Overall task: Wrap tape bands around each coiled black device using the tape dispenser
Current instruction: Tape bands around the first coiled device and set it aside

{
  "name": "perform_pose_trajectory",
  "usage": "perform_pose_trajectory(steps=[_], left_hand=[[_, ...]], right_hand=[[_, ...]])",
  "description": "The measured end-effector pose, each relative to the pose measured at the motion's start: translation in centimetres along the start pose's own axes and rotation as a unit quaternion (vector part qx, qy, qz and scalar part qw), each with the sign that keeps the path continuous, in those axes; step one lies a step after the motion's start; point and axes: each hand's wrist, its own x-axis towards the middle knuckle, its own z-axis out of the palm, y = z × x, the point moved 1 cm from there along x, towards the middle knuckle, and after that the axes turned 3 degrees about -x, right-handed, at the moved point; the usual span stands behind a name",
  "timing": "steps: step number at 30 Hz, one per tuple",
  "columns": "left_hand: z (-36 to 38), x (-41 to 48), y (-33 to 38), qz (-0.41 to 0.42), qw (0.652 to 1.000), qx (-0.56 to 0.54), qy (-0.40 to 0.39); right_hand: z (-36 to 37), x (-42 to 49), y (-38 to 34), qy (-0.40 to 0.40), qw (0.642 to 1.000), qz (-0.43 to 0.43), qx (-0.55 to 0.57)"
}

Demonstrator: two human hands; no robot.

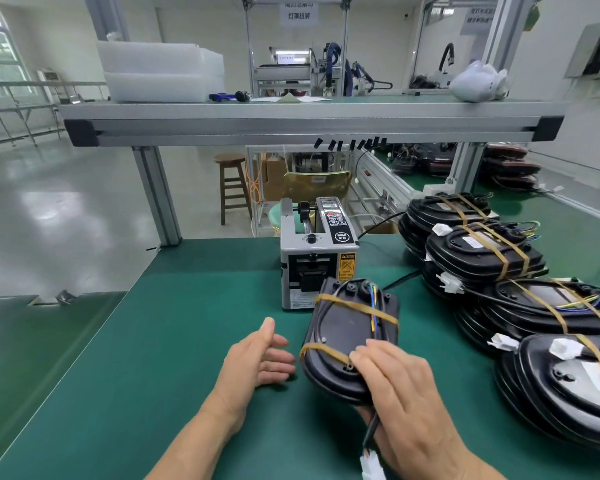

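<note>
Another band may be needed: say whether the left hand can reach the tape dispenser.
Probably yes: the left hand is open and empty, with bare mat between it and the tape dispenser.

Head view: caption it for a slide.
Right hand holds a twice-taped device by the dispenser; left hand open beside it.

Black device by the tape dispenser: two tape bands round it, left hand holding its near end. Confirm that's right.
Not right: the right hand holds the black device at its near end, fingers over the near tape band. The left hand is open beside it, apart from it. Both tape bands are there, as the head view shows.
</note>
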Motion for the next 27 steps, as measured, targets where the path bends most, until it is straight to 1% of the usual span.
perform_pose_trajectory(steps=[2, 5, 7, 11, 15, 17, 22, 24, 25, 26, 27], left_hand=[[0.0, 0.1, 0.0, -0.023, 0.999, -0.018, -0.029], [0.3, 0.4, -0.2, -0.046, 0.996, -0.018, -0.070], [0.3, 0.5, 0.0, -0.051, 0.995, -0.028, -0.080], [0.3, 0.9, 0.3, -0.059, 0.994, -0.056, -0.069], [0.4, 1.3, 0.0, -0.059, 0.993, -0.102, -0.010], [0.2, 1.4, -0.3, -0.049, 0.991, -0.126, 0.005], [-0.1, 1.6, -0.7, -0.016, 0.983, -0.184, -0.010], [-0.1, 1.6, -0.8, -0.003, 0.982, -0.190, -0.017], [-0.1, 1.5, -0.9, 0.006, 0.981, -0.191, -0.021], [-0.1, 1.5, -0.9, 0.015, 0.981, -0.194, -0.026], [-0.1, 1.4, -1.0, 0.023, 0.980, -0.197, -0.031]], right_hand=[[0.3, -0.5, -0.5, -0.009, 0.999, -0.030, 0.001], [1.0, -0.6, -1.2, -0.027, 0.997, -0.067, 0.017], [1.4, -0.5, -1.2, -0.037, 0.996, -0.084, 0.024], [1.8, 0.1, -0.2, -0.058, 0.991, -0.113, 0.043], [2.3, 0.5, 1.0, -0.074, 0.987, -0.117, 0.076], [2.5, 0.8, 1.4, -0.094, 0.986, -0.115, 0.081], [2.8, 0.7, 2.5, -0.162, 0.977, -0.109, 0.081], [2.9, 0.4, 2.8, -0.172, 0.976, -0.084, 0.105], [3.0, 0.2, 3.0, -0.163, 0.978, -0.049, 0.122], [3.2, 0.2, 3.3, -0.144, 0.978, 0.004, 0.148], [3.4, 0.2, 3.5, -0.123, 0.972, 0.080, 0.185]])
